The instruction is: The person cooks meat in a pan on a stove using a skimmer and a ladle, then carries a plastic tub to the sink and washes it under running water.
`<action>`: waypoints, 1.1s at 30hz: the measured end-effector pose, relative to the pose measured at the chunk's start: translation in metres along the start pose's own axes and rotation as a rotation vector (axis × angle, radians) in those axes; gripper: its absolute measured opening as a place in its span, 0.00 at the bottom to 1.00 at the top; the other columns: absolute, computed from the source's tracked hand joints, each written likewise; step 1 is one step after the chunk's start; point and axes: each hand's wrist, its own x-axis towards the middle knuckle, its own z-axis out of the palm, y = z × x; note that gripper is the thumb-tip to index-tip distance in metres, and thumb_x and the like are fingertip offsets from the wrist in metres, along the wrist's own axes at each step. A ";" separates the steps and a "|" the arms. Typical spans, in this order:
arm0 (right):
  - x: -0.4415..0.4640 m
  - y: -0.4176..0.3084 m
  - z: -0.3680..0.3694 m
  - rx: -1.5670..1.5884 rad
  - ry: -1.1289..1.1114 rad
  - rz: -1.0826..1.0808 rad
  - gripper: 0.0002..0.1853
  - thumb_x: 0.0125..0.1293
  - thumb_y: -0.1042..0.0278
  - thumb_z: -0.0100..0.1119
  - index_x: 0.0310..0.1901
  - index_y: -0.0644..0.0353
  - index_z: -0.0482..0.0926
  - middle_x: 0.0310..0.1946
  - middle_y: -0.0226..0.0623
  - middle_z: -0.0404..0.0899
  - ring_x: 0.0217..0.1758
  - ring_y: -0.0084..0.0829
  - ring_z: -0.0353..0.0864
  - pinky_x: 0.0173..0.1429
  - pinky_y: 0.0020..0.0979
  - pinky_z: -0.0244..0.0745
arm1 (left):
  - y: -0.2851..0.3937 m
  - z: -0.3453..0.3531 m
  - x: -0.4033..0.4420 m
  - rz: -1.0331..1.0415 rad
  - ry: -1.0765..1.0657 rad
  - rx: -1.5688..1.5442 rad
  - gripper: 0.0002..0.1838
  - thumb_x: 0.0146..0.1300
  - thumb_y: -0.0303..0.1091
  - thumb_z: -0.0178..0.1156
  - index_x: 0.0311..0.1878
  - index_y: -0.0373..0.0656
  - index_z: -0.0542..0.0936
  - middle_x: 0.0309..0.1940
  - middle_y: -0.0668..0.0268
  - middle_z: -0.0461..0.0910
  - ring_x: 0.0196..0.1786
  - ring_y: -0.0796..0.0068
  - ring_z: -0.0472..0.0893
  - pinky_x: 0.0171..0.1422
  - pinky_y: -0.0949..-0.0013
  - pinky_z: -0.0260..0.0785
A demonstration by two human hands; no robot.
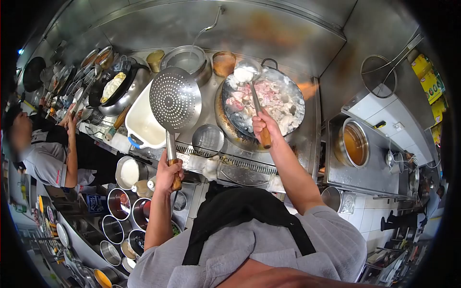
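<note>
My left hand (169, 172) is closed round the wooden handle of a large perforated skimmer (175, 101), whose round head is raised over the edge of a white plastic tub (140, 119). In my right hand (265, 126) is the wooden handle of a ladle (254, 93). The ladle's bowl, with something white in it, is at the back left rim of a wok (298, 108). Pieces of pinkish and pale meat (269, 98) lie in whitish liquid in the wok. Flames (308, 90) show beside the wok's right rim.
Behind the tub, a tap (211, 27) runs into a metal pot (207, 67). A round strainer (208, 138) rests at the stove front. At left, a co-worker (41, 158) works by another wok (126, 93). Several seasoning pots (115, 229) stand lower left; a pot of brown liquid (356, 144) is right.
</note>
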 end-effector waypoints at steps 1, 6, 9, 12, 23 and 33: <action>-0.005 0.005 0.000 0.003 -0.001 0.000 0.20 0.73 0.71 0.47 0.62 0.37 0.59 0.27 0.30 0.65 0.20 0.16 0.65 0.23 0.20 0.64 | -0.001 0.000 0.001 -0.016 0.003 0.008 0.34 0.52 0.18 0.54 0.65 0.38 0.59 0.29 0.63 0.72 0.19 0.75 0.72 0.21 0.71 0.67; -0.046 0.010 0.000 0.379 -0.211 0.091 0.16 0.76 0.70 0.42 0.62 0.42 0.65 0.30 0.31 0.64 0.21 0.16 0.65 0.23 0.20 0.65 | -0.001 0.012 0.013 -0.062 -0.038 0.027 0.34 0.52 0.18 0.54 0.65 0.38 0.59 0.30 0.63 0.72 0.19 0.76 0.72 0.21 0.71 0.67; -0.104 0.001 -0.002 0.417 -0.202 0.022 0.21 0.76 0.70 0.40 0.68 0.47 0.61 0.30 0.31 0.62 0.20 0.14 0.62 0.21 0.19 0.64 | -0.002 0.026 0.025 -0.071 -0.105 0.063 0.34 0.52 0.18 0.54 0.65 0.38 0.60 0.30 0.63 0.72 0.19 0.76 0.72 0.21 0.72 0.67; -0.175 -0.020 -0.015 0.180 -0.149 -0.140 0.27 0.75 0.70 0.42 0.73 0.43 0.54 0.29 0.29 0.61 0.17 0.13 0.59 0.17 0.19 0.61 | -0.003 0.038 0.042 -0.065 -0.107 0.093 0.34 0.51 0.18 0.55 0.65 0.39 0.62 0.29 0.64 0.73 0.19 0.77 0.72 0.21 0.73 0.67; -0.284 -0.030 -0.076 -0.609 0.771 -0.317 0.38 0.67 0.74 0.49 0.76 0.45 0.46 0.27 0.30 0.67 0.17 0.18 0.63 0.19 0.24 0.65 | -0.010 0.085 0.162 0.099 -0.187 0.253 0.40 0.52 0.17 0.55 0.70 0.37 0.56 0.30 0.63 0.75 0.21 0.76 0.72 0.24 0.72 0.67; -0.276 -0.050 -0.039 -1.575 0.878 -0.335 0.44 0.60 0.81 0.51 0.76 0.49 0.43 0.68 0.53 0.63 0.65 0.49 0.72 0.63 0.40 0.68 | -0.025 0.122 0.237 0.317 -0.135 0.786 0.42 0.49 0.25 0.59 0.71 0.37 0.54 0.38 0.48 0.81 0.40 0.54 0.83 0.45 0.59 0.75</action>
